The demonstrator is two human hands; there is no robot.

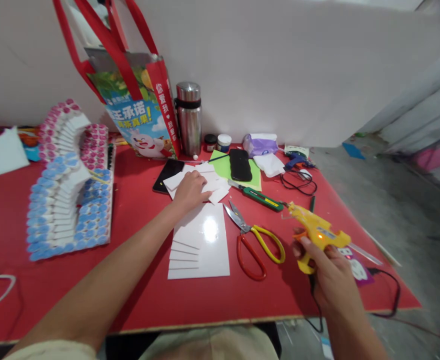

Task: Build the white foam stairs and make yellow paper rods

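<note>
My right hand (pixel 327 272) is wrapped round the handle of a yellow hot glue gun (pixel 315 232), held just above the red table (pixel 130 295) near its right edge, nozzle pointing up-left. My left hand (pixel 190 192) reaches to the middle of the table and rests, fingers curled down, on a pile of small white foam pieces (pixel 214 185). Below that hand lies a stack of larger white sheets (pixel 201 242). Scissors (pixel 255 240) with red and yellow handles lie between the two hands.
A model of blue and pink caps with white strips (pixel 70 185) stands at left. Along the wall are a red-handled shopping bag (pixel 141 115), a steel flask (pixel 189 120), two small jars, a black phone (pixel 167 175), a black case on green paper (pixel 240 165), a green utility knife (pixel 261 197), and a blue glue gun (pixel 295 161).
</note>
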